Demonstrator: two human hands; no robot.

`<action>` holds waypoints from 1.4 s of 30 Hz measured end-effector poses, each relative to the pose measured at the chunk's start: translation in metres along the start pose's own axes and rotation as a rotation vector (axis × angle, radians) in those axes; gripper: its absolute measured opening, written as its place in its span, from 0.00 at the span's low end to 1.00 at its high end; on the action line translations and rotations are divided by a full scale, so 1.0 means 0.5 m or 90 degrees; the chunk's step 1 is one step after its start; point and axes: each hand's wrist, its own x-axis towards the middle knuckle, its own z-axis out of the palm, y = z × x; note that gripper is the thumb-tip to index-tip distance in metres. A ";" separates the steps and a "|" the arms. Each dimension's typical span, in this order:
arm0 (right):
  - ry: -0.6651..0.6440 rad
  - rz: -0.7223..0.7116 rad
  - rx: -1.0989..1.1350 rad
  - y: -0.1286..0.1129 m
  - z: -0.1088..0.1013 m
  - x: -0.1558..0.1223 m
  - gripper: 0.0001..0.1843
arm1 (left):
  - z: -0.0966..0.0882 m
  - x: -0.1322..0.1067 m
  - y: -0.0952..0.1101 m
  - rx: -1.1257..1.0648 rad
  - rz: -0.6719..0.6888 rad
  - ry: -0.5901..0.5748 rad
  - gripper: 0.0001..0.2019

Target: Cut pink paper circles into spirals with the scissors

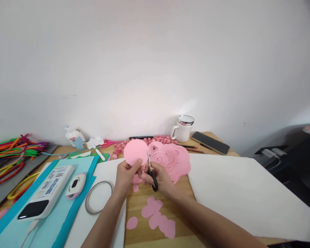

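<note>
Between thumb and fingers, my left hand [127,175] pinches a pink paper circle [135,151] by its lower edge, holding it up above the table. My right hand [160,177] grips black-handled scissors [153,176], whose blades point upward at the circle's right edge. How far apart the blades are is hard to make out. Just behind my right hand lies a pile of pink paper spirals [174,160]. Pink paper scraps [155,210] are scattered on the wood below my hands. Many small rolled pink paper pieces [160,139] sit along the wall.
To the left are a power bank [48,193], a small white device [76,186], a tape roll [88,198] and colourful pipe cleaners [18,150]. A white bottle [74,137], a mug [183,129] and a phone [210,142] stand or lie at the back. White board [243,193] covers the right side.
</note>
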 end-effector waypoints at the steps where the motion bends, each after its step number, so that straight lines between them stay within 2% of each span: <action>1: -0.004 0.005 0.000 -0.002 0.002 -0.002 0.21 | 0.000 -0.001 0.000 -0.003 -0.012 -0.007 0.17; 6: -0.055 -0.017 0.017 -0.018 0.011 -0.008 0.20 | -0.004 -0.001 -0.005 0.023 -0.013 0.023 0.16; 10: -0.037 -0.037 0.000 -0.016 0.006 -0.005 0.21 | -0.009 0.004 -0.006 0.054 -0.005 0.014 0.17; 15: -0.014 -0.046 0.006 -0.013 0.006 -0.005 0.20 | -0.010 0.005 -0.001 0.024 -0.002 -0.011 0.16; 20: -0.029 -0.047 0.042 -0.016 0.013 -0.007 0.18 | -0.011 0.004 -0.001 0.004 -0.006 -0.029 0.17; 27: 0.004 -0.036 0.024 -0.008 0.012 -0.007 0.18 | -0.013 0.009 -0.002 -0.022 -0.002 -0.032 0.16; 34: -0.009 -0.018 0.047 -0.003 0.011 -0.007 0.17 | -0.015 0.008 0.000 -0.026 0.002 -0.047 0.16; 40: -0.012 -0.019 0.068 0.004 0.008 -0.007 0.20 | -0.008 0.002 0.010 -0.054 -0.029 -0.123 0.18; 42: -0.014 -0.015 0.069 0.003 0.009 -0.007 0.21 | -0.007 0.001 0.009 -0.059 -0.036 -0.127 0.18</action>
